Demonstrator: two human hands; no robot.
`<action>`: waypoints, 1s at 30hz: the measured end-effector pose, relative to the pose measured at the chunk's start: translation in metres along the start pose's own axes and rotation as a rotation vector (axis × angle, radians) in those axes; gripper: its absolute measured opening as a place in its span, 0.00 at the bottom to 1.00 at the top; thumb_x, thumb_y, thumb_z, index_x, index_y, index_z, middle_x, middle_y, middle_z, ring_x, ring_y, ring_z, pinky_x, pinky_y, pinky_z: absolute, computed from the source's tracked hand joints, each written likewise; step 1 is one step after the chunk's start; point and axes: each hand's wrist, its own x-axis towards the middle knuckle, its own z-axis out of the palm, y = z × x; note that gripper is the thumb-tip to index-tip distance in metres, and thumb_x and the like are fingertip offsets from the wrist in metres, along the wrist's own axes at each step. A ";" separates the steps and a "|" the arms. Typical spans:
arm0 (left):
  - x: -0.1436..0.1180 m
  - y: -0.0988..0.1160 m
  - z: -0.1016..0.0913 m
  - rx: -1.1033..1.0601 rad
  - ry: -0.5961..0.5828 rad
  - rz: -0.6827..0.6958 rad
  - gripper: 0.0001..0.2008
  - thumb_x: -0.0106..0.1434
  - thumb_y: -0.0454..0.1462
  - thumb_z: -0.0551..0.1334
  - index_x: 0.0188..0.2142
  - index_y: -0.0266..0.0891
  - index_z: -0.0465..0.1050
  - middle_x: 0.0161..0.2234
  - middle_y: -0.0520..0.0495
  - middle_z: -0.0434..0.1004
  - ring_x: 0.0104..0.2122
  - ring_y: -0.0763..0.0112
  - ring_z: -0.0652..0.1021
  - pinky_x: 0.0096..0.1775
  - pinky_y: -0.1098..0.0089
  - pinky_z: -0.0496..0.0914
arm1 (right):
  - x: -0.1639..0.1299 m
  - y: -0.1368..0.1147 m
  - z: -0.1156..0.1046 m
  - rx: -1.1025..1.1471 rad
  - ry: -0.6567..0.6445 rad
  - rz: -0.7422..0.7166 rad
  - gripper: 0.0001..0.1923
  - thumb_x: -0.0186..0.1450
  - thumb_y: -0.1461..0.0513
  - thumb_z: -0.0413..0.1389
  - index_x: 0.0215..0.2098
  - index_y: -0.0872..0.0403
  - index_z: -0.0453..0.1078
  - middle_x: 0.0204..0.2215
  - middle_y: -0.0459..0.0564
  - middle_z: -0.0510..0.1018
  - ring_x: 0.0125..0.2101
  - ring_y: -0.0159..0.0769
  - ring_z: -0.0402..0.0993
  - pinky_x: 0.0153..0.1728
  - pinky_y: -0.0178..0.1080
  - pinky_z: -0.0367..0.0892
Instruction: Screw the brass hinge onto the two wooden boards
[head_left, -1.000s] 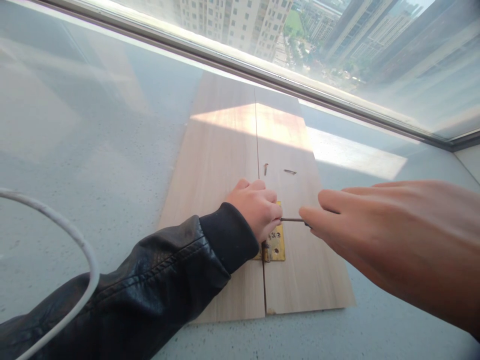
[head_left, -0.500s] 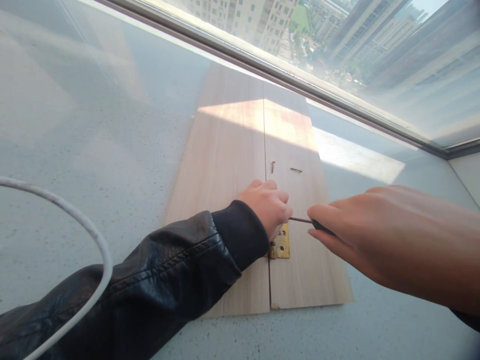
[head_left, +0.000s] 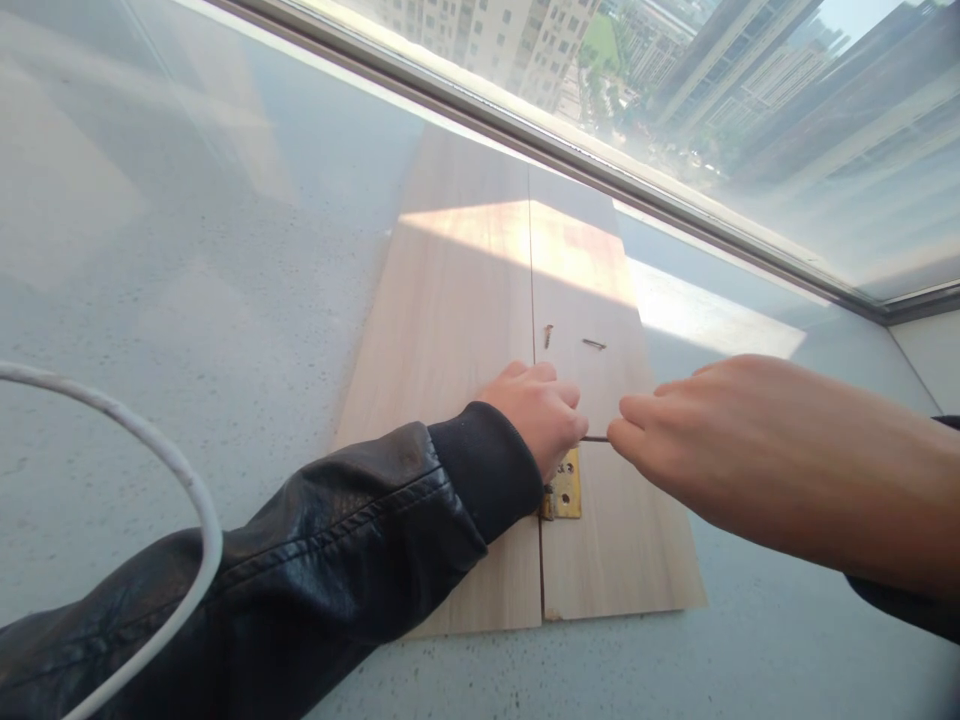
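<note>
My right hand [head_left: 705, 455] is closed around the handle of a screwdriver [head_left: 597, 439], and only a short length of the thin shaft shows. The shaft points left into the fingers of my left hand [head_left: 538, 412], which are pinched together over the boards; what they hold at the tip is hidden. Just below my left hand, a brass hinge [head_left: 571, 490] with screw holes lies on the right board [head_left: 622, 550], its knuckle near the seam and its other side covered by my sleeve. Two loose screws, an upright-lying screw [head_left: 547, 336] and a sideways screw [head_left: 594, 344], rest beyond my hands.
The left board [head_left: 442, 300] butts against the right one on a speckled pale surface [head_left: 262, 350]. A white cable [head_left: 180, 470] loops across my left sleeve. Beyond the boards runs a window frame [head_left: 525, 130] with buildings outside.
My right hand has turned over the screwdriver, so the dark handle seen before is now covered. My left hand stays almost where it was.
</note>
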 end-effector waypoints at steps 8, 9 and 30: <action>0.000 0.000 0.003 0.000 0.021 -0.017 0.12 0.62 0.32 0.64 0.22 0.39 0.76 0.25 0.49 0.72 0.32 0.66 0.68 0.32 0.63 0.54 | 0.018 -0.008 -0.010 0.141 -0.287 0.290 0.14 0.50 0.71 0.55 0.12 0.51 0.62 0.11 0.43 0.62 0.13 0.28 0.40 0.16 0.37 0.38; 0.000 0.000 0.003 0.001 0.020 -0.016 0.11 0.62 0.32 0.63 0.22 0.39 0.76 0.25 0.49 0.72 0.32 0.66 0.68 0.31 0.63 0.54 | 0.022 -0.008 -0.011 0.139 -0.322 0.330 0.13 0.51 0.71 0.55 0.12 0.51 0.63 0.11 0.43 0.62 0.13 0.28 0.40 0.16 0.37 0.39; 0.008 -0.005 -0.005 -0.068 -0.190 -0.050 0.11 0.63 0.32 0.60 0.23 0.37 0.74 0.27 0.46 0.74 0.34 0.62 0.69 0.33 0.63 0.56 | 0.024 -0.027 -0.013 0.084 -0.239 0.439 0.10 0.55 0.69 0.51 0.21 0.50 0.69 0.12 0.44 0.61 0.15 0.30 0.35 0.18 0.38 0.35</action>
